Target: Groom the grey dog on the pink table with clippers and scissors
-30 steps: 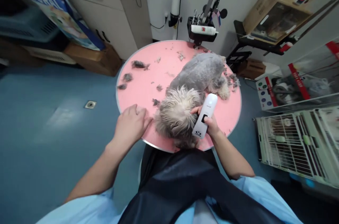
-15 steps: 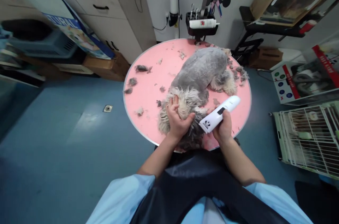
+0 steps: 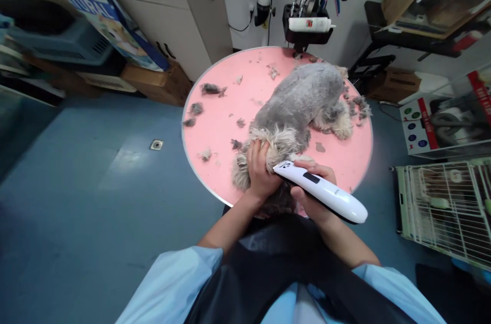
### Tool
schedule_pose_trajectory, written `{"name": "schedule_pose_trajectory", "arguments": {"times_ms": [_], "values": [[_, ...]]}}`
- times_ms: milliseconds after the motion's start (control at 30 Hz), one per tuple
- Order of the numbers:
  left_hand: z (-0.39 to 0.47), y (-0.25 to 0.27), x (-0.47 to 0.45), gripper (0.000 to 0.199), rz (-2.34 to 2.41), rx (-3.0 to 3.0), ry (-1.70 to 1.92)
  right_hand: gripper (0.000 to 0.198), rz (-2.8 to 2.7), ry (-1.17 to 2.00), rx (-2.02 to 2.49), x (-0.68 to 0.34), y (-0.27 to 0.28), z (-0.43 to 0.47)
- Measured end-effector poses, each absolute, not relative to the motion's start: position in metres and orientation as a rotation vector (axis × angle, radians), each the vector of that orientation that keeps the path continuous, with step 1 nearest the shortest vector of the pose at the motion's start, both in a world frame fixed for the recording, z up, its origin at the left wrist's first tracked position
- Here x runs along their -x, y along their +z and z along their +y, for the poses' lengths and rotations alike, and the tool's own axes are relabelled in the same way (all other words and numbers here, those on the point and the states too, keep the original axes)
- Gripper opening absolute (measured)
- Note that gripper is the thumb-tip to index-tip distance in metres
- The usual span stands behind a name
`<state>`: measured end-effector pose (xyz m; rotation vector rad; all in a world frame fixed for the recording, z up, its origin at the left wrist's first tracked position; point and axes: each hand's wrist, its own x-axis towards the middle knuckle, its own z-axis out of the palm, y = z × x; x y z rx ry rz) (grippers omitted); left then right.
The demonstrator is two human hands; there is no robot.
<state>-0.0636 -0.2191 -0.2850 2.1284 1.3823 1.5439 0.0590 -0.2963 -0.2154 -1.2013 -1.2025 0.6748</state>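
Observation:
A grey dog [image 3: 299, 94] with a close-clipped back lies on a round pink table [image 3: 245, 78]. Its head end, with long cream and grey fur, points toward me. My left hand [image 3: 263, 170] is wrapped over the dog's head, fingers closed in the shaggy fur. White hair clippers [image 3: 326, 191] are in my right hand [image 3: 314, 201], the fingers around the body from beneath. The clipper's blade end points left, close to my left hand and the head fur; whether it touches the fur I cannot tell. The dog's face is hidden.
Several tufts of cut fur [image 3: 210, 89] lie around the table. At its far edge a black tool holder [image 3: 309, 35] carries scissors and a white tube. A cabinet [image 3: 153, 12] stands back left, a wire cage [image 3: 445, 211] at right, and a floor drain [image 3: 156, 144] at left.
The clippers have turned, so the blade end now points up-left toward the dog's head and the rear end down-right. My left hand has closed more over the head. The view has shifted slightly.

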Motion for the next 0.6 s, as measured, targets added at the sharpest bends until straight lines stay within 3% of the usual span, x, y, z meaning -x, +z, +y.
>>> {"name": "schedule_pose_trajectory", "arguments": {"times_ms": [133,233,300,433,600], "values": [[-0.220,-0.282,0.063,0.073,1.371,-2.108,1.491,0.046,-1.017,0.750,1.074,-0.059,-0.210,-0.292],[-0.219,-0.280,0.070,0.094,1.241,-2.063,1.474,0.044,-1.072,1.113,0.943,-0.065,-0.198,-0.278],[-0.217,-0.278,0.079,0.096,1.085,-2.071,1.464,0.044,-1.184,1.327,0.969,-0.071,-0.192,-0.266],[-0.212,-0.273,0.093,0.065,0.910,-2.098,1.358,0.042,-1.045,1.382,1.041,-0.077,-0.192,-0.253],[-0.210,-0.269,0.089,0.036,1.055,-1.871,1.372,0.044,-0.798,1.388,1.024,-0.075,-0.202,-0.261]]}}
